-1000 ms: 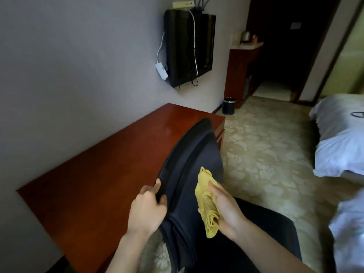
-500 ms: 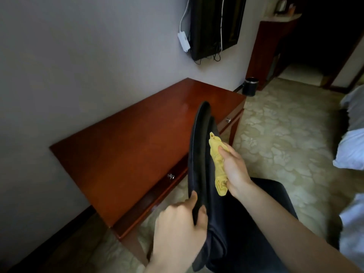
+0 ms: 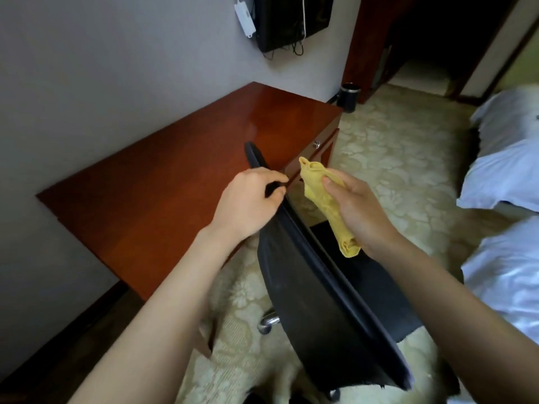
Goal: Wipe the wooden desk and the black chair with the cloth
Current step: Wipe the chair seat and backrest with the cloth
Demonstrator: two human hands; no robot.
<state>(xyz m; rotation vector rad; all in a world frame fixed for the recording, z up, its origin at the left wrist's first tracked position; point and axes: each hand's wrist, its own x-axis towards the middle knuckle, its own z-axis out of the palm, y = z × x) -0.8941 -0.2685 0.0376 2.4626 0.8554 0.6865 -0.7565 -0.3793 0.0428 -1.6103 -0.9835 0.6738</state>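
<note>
The wooden surface (image 3: 163, 199) is seen along the grey wall, red-brown and shiny. The black chair (image 3: 329, 316) is set just in front of it, with its back seen almost edge-on. A white bed (image 3: 507, 176) is seen on the right, across the patterned floor (image 3: 393, 147). A black TV (image 3: 291, 18) is hung on the wall above the far end of the surface, and a small white box (image 3: 244, 16) is hung on a cord beside it. A black bin (image 3: 349, 96) is stood on the floor by the far corner of the surface. The top edge of the chair's back is held by the left grip (image 3: 250, 199), with the fingers curled over it. The yellow cloth (image 3: 320, 191), rolled into a long bundle, is held in the right grip (image 3: 358, 208), just beside the chair's back and above the seat. Whether the cloth touches the chair cannot be told. A small silver knob (image 3: 317, 144) is seen on the drawer front under the surface.
</note>
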